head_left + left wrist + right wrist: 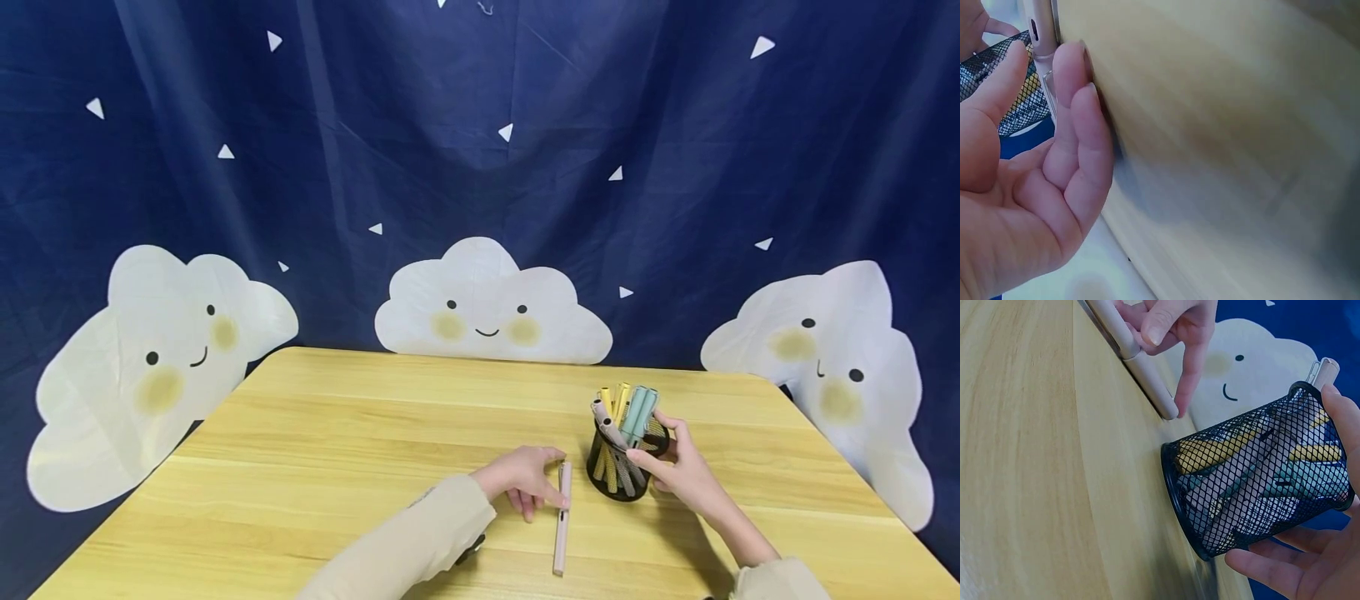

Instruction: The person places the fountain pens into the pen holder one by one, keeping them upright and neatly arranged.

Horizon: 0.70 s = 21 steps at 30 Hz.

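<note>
A pale pink pen (561, 533) lies lengthwise on the wooden table. My left hand (528, 479) reaches over it: the thumb touches the pen's middle, and the outstretched index finger meets its far end, as the right wrist view shows. The other fingers of that hand bend beside the pen in the left wrist view. To the right, a black mesh pen holder (1254, 475) stands upright with several yellow, teal and greyish-pink pens (637, 412) in it. My right hand (686, 471) holds the holder from its right side, thumb near the rim.
The light wooden table (337, 467) has its far edge against a dark blue curtain (480, 167). White smiling clouds (491, 287) and small triangles are on the curtain.
</note>
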Each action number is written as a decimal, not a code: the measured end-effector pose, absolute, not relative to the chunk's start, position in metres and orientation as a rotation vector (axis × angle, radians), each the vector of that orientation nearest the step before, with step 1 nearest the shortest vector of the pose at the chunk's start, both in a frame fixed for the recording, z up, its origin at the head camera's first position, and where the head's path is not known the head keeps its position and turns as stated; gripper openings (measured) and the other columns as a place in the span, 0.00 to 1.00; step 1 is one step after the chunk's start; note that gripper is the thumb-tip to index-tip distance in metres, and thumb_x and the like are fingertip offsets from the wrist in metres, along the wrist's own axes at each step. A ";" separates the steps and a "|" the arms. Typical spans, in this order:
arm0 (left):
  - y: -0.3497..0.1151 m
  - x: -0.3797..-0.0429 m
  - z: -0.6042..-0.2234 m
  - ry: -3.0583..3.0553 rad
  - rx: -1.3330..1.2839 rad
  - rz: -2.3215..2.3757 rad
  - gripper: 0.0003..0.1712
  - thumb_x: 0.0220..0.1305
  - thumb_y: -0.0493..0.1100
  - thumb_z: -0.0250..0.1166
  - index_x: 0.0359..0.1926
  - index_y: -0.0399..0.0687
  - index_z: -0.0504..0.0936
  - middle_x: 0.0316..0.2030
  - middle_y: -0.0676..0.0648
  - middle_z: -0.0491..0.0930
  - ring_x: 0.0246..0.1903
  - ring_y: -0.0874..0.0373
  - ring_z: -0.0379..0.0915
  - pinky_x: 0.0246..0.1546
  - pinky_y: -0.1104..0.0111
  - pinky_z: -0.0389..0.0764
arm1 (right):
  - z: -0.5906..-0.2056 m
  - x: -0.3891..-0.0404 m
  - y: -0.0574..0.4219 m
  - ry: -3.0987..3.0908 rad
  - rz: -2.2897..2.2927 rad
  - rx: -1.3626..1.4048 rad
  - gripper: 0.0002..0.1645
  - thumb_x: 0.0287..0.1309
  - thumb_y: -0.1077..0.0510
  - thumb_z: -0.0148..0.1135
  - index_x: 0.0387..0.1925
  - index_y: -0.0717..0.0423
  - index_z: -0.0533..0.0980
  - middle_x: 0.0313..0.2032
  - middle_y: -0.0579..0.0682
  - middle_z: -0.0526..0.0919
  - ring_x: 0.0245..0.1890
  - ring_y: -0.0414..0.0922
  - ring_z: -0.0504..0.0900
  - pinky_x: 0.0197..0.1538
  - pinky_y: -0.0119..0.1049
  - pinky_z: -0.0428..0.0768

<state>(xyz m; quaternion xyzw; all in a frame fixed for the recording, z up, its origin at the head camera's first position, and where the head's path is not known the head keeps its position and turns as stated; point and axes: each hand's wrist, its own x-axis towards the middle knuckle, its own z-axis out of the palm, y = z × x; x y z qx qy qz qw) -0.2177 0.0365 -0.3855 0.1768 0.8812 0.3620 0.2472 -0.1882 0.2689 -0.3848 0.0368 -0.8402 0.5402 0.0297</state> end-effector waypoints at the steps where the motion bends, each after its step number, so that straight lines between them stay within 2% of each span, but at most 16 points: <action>1: 0.037 -0.218 -0.385 2.392 0.481 0.995 0.45 0.45 0.41 0.70 0.64 0.48 0.60 0.18 0.40 0.76 0.09 0.53 0.71 0.12 0.67 0.76 | -0.385 -0.188 0.269 -2.590 1.665 0.111 0.45 0.56 0.57 0.59 0.65 0.57 0.42 0.46 0.68 0.71 0.38 0.46 0.75 0.34 0.44 0.79; 8: 0.040 -0.219 -0.387 2.338 0.442 1.057 0.43 0.46 0.40 0.70 0.64 0.49 0.61 0.17 0.38 0.75 0.07 0.56 0.67 0.10 0.67 0.76 | -0.385 -0.187 0.268 -2.589 1.670 0.106 0.45 0.55 0.56 0.59 0.65 0.57 0.42 0.45 0.67 0.71 0.37 0.44 0.75 0.35 0.44 0.79; 15: 0.043 -0.218 -0.391 2.358 0.391 1.109 0.44 0.43 0.39 0.71 0.63 0.47 0.63 0.13 0.40 0.73 0.05 0.59 0.64 0.05 0.75 0.68 | -0.385 -0.188 0.268 -2.575 1.677 0.119 0.45 0.55 0.57 0.59 0.65 0.57 0.42 0.45 0.68 0.71 0.36 0.44 0.75 0.33 0.43 0.79; 21: 0.043 -0.216 -0.390 2.324 0.355 1.146 0.43 0.44 0.37 0.71 0.63 0.45 0.63 0.14 0.38 0.74 0.06 0.57 0.66 0.07 0.70 0.73 | -0.385 -0.188 0.268 -2.575 1.665 0.117 0.45 0.55 0.57 0.60 0.65 0.58 0.43 0.46 0.69 0.70 0.38 0.47 0.75 0.34 0.44 0.80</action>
